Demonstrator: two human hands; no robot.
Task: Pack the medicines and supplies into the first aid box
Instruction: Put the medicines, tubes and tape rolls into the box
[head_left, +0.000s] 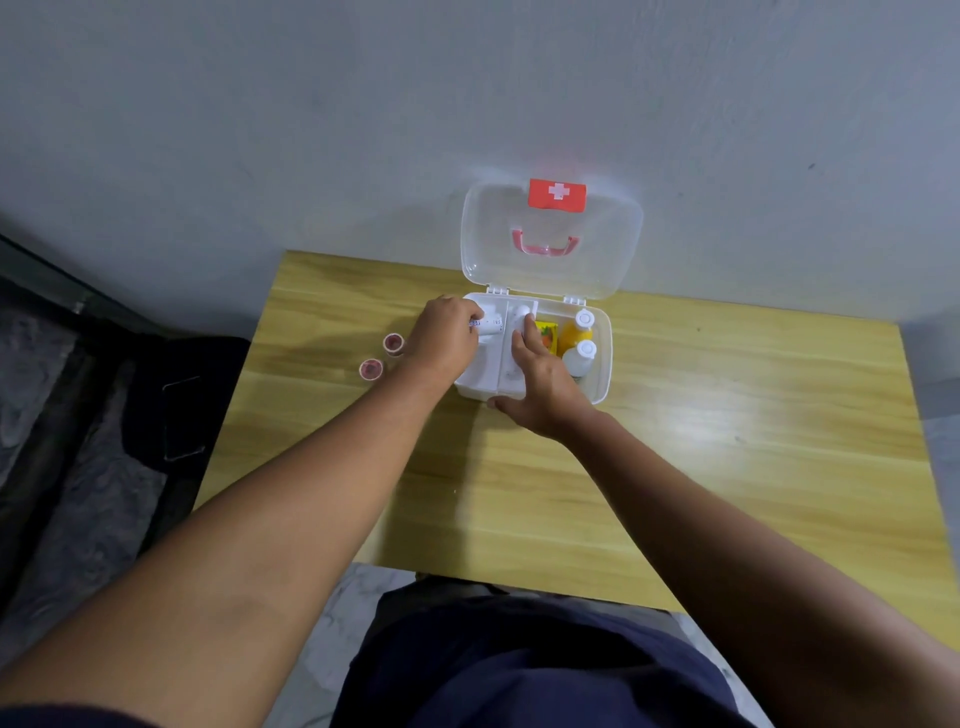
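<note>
The white first aid box (602, 358) stands open at the far side of the wooden table (727, 467), its clear lid (618, 244) with a red cross label leaning on the wall. A white inner tray (485, 371) fills its left half. My left hand (444, 338) is shut on a small white printed tube (491, 325) over the tray's left compartment. My right hand (540, 382) rests on the tray's central handle, thumb at the box's front edge. To the right lie a yellow packet (546, 332), an orange bottle (574, 332) and a white bottle (582, 358).
Two small round pink-lidded pots (393, 343) (371, 369) sit on the table just left of the box. A grey wall rises directly behind the table. A dark bag and bedding (171, 410) lie off the table's left edge.
</note>
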